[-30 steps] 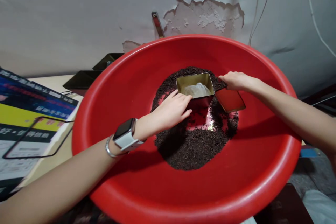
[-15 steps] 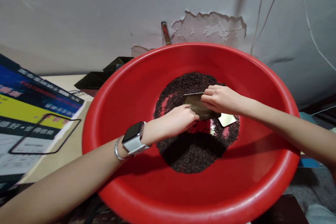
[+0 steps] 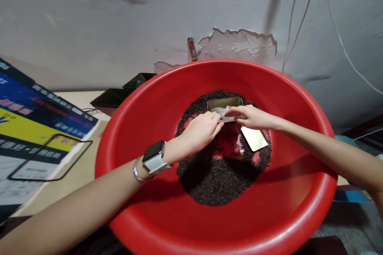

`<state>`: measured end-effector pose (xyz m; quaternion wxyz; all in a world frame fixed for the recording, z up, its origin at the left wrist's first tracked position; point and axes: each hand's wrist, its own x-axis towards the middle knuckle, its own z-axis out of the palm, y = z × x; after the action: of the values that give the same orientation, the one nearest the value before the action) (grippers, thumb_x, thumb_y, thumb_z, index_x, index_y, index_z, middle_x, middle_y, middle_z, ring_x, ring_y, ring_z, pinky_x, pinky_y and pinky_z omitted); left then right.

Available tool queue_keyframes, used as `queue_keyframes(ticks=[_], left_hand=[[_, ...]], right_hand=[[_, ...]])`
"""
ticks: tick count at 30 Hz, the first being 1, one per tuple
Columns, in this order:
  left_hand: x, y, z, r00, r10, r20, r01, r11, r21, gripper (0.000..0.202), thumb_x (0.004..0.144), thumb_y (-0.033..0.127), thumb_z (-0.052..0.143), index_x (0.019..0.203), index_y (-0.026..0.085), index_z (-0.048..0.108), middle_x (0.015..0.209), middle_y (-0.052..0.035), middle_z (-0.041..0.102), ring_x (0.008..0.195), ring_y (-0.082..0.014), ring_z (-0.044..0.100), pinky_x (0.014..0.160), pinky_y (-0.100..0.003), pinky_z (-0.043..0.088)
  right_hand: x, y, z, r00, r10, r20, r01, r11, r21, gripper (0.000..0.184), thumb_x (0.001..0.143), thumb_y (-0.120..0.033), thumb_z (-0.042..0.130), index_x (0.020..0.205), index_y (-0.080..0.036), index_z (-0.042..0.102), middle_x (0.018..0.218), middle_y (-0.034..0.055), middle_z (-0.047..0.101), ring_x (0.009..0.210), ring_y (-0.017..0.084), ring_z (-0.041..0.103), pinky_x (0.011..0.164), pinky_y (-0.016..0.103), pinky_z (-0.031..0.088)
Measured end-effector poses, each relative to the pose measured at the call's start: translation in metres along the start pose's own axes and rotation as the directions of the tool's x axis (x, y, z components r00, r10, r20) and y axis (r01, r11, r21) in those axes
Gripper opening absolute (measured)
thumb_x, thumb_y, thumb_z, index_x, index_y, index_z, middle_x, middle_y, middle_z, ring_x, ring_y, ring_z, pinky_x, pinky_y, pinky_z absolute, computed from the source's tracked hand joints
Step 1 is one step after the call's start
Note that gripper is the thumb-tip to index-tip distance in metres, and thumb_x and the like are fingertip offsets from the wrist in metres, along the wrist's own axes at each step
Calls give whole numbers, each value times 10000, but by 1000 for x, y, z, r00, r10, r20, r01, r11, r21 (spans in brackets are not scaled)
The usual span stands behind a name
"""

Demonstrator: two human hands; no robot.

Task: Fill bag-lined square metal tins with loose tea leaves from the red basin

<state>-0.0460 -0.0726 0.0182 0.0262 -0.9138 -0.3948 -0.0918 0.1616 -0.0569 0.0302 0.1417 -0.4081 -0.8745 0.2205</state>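
Well, open tin [image 3: 220, 104], Chinese-lettered box [image 3: 38, 125].

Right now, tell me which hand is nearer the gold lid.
Right. The right hand is just beyond the lid, at the tin; the left hand is farther, left of the lid.

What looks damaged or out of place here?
Mainly the wall: its paint has peeled off in ragged patches, one just above the far rim of the red tub, more higher up. In the tub, a shiny plate, probably the lid, lies askew beside the open tin, not on it.
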Motion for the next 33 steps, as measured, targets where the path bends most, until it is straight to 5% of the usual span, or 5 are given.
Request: queue_keyframes(ticks=[13,20,26,29,33], left_hand=[[6,-4,-10,934,-329,-135,208,814,-542,332,833,375,435,793,127,651,813,-78,704,742,-198,625,659,-284,436],[12,-18,-25,894,-416,-169,193,696,-691,309,763,327,465,553,146,602,555,3,607,592,-132,537,603,-245,376],[17,-36,-26,791,-436,-430,188,842,-506,79,739,229,567,716,157,590,719,-7,620,674,-139,536,670,-264,418],[16,-34,-22,729,-260,-633,126,960,-249,85,808,206,546,857,155,593,921,-71,637,869,-194,549,792,-324,426],[15,-23,-12,837,159,-523,-185,983,2,202,926,270,443,933,179,623,1004,-55,674,988,-189,553,867,-337,387]], right_hand=[[-6,-28,15,938,-292,-186,345,730,590,472,891,-237,435,1356,-202,357,1480,113,345,1353,153,362,1120,355,324],[4,8,2,980,-66,-187,56,997,-59,470,780,4,348,1231,-124,382,1098,132,656,982,193,631,834,366,500],[-1,11,-7,982,-48,-182,-70,805,-590,552,855,-40,378,1386,-178,313,1280,141,576,923,251,658,636,303,469],[-1,6,-6,980,-116,-160,-28,721,-693,579,864,-78,444,1414,-144,278,1303,166,548,978,247,639,639,289,452],[5,1,-2,980,-124,-155,-34,664,-747,385,851,-226,585,1190,-77,477,1073,160,647,954,247,632,773,319,424]])
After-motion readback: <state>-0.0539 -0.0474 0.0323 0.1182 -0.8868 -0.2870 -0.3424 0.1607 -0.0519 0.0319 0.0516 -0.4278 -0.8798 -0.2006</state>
